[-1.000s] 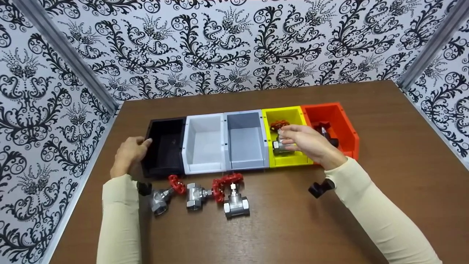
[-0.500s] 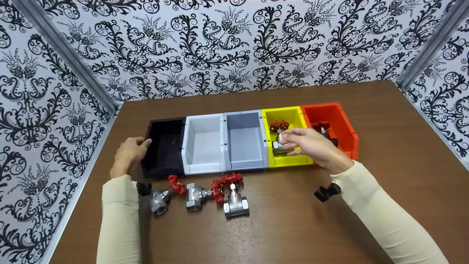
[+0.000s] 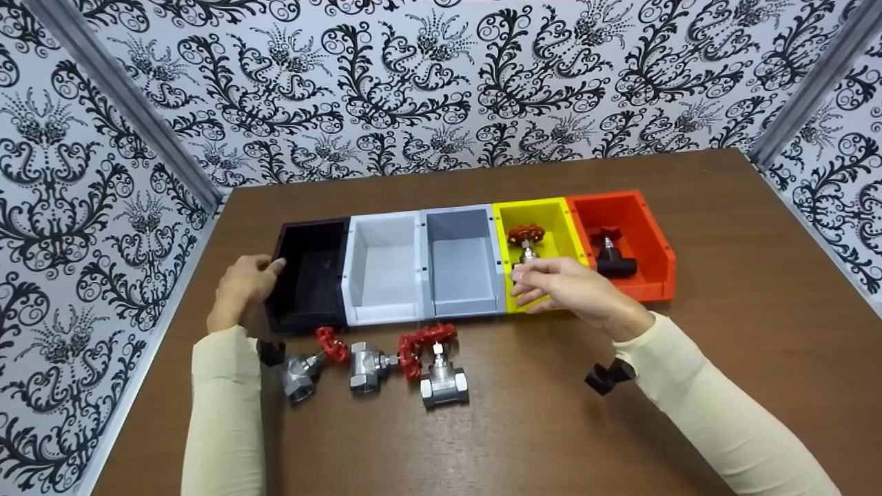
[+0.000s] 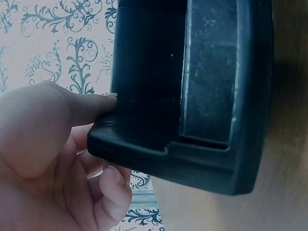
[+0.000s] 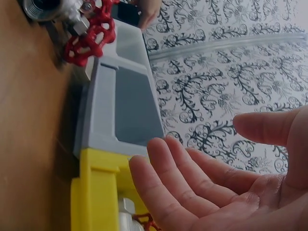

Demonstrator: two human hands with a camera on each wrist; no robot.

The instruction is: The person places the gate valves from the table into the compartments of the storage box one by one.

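Right grip (image 3: 573,288) bare over the yellow bin (image 3: 559,238), left grip (image 3: 242,286) on the black bin (image 3: 310,275)

Nothing sits in the right grip: its thumb stands well apart from the fingers. The left grip pinches the side wall of the black bin between thumb and fingers, at the far left end of the row. The silver valve (image 3: 528,253) lies inside the yellow bin, red wheel (image 3: 526,235) toward the back wall, its body partly hidden behind the right grip in the head view.

The step in hand appears to be work at that valve. Done well, it would call for lifting the fingers straight up past the bin's low front lip, so that none of them hooks the wheel or rolls the body. A light, even pinch from the left grip should steady the row without dragging it. On the tabletop (image 3: 537,441), the middle valve (image 3: 365,370) and right valve (image 3: 444,386) have wheels so close that one could snag the other; taking each by its metal body seems safer. The left valve (image 3: 302,379) lies near the left sleeve (image 3: 227,399).

No brand, label or legible writing shows on bins or valves. Faint marks on the black bin's floor are too small to read, and the wall (image 3: 441,89) carries only black scrollwork, not letters.
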